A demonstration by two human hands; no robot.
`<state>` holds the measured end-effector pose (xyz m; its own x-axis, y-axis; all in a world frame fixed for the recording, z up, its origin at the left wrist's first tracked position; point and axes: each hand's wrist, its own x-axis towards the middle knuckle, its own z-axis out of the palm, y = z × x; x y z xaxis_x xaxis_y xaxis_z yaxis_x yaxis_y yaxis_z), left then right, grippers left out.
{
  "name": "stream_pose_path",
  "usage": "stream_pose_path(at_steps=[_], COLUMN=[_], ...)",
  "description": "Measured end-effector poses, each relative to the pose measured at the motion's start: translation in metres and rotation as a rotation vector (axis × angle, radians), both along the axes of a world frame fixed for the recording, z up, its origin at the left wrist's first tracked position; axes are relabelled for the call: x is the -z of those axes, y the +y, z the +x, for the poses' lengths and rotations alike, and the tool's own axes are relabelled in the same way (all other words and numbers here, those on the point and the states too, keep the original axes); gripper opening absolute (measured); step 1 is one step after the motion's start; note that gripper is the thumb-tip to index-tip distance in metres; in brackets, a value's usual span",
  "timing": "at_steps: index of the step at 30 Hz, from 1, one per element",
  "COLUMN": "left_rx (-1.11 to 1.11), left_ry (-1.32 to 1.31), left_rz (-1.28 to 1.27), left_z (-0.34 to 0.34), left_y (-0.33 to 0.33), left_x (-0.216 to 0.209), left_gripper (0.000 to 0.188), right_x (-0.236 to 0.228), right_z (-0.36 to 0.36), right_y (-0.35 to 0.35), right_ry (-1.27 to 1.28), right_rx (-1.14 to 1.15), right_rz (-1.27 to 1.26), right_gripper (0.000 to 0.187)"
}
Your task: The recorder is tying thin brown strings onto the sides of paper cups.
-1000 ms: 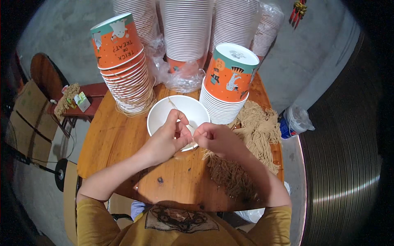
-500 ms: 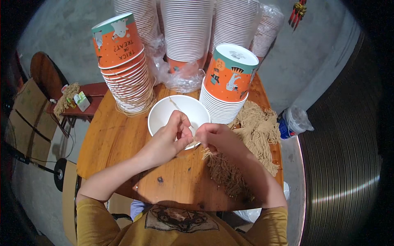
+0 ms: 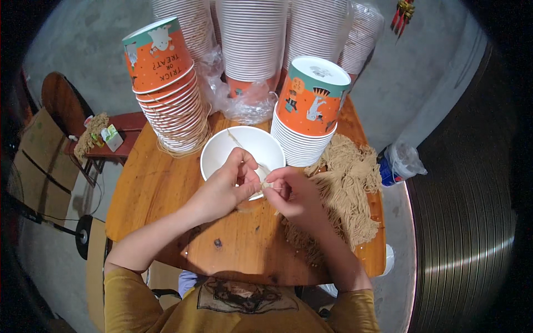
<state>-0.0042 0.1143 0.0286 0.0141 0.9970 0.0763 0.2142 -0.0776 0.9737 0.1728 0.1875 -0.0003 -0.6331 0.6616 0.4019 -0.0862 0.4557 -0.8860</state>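
Note:
A white paper cup [image 3: 233, 150] lies on the round wooden table [image 3: 161, 194], its open mouth facing up toward me. My left hand [image 3: 227, 186] grips the cup's near rim. My right hand [image 3: 294, 194] pinches a thin tan string [image 3: 244, 147] at the same spot on the rim; the string runs across the cup's inside. A pile of tan strings [image 3: 347, 188] lies just right of my right hand.
Stacks of orange printed paper cups stand left [image 3: 166, 89] and right [image 3: 308, 116] of the white cup, with taller white stacks [image 3: 252, 39] behind. A small side table [image 3: 119, 127] and chair are at the left. A blue bottle in a plastic bag [image 3: 397, 166] is right.
My hands have stayed at the cup's near rim; the fingers have shifted slightly as they work the string. The cup has barely moved.

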Motion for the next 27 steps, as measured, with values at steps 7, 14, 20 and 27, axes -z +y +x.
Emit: stream_pose_path(at_steps=[7, 14, 20, 27], left_rx=[0.013, 0.013, 0.027, 0.020], left_ry=[0.080, 0.083, 0.056, 0.038], left_rz=[-0.033, -0.035, -0.045, -0.030], left_z=[0.000, 0.000, -0.001, 0.001], left_y=[-0.001, -0.001, 0.001, 0.002], left_x=[-0.003, -0.003, -0.003, -0.002], left_gripper=[0.026, 0.025, 0.025, 0.024], right_x=[-0.004, -0.007, -0.005, 0.000], right_z=[-0.002, 0.000, 0.004, 0.000], right_y=[-0.001, 0.007, -0.001, -0.001], right_ry=[-0.143, 0.035, -0.068, -0.087], right_rx=[0.102, -0.065, 0.063, 0.239], right_rz=[0.074, -0.435, 0.078, 0.521], right_gripper=[0.009, 0.012, 0.021, 0.011])
